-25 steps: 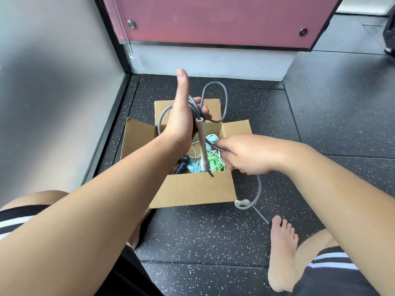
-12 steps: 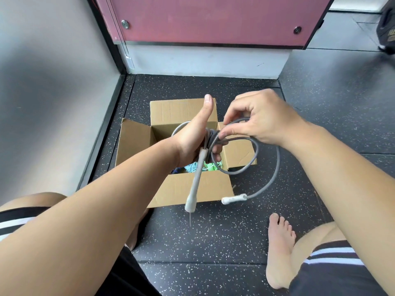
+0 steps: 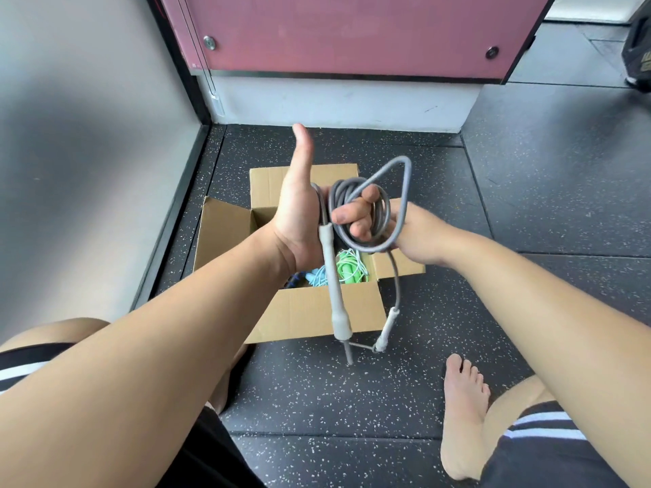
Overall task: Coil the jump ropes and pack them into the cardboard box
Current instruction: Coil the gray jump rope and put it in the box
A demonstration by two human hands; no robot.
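Grey rope, brown box, speckled black floor

The jump rope [image 3: 363,220] is mid grey with paler grey handles [image 3: 334,287]. The cardboard box [image 3: 317,311] is plain tan-brown and holds a bright green rope [image 3: 347,269] and a pale blue rope [image 3: 318,276]. The floor [image 3: 352,392] is black with white speckles. The panel [image 3: 352,29] behind is dusty pink over a white base [image 3: 338,100]. The shorts [image 3: 549,449] are black with white stripes.
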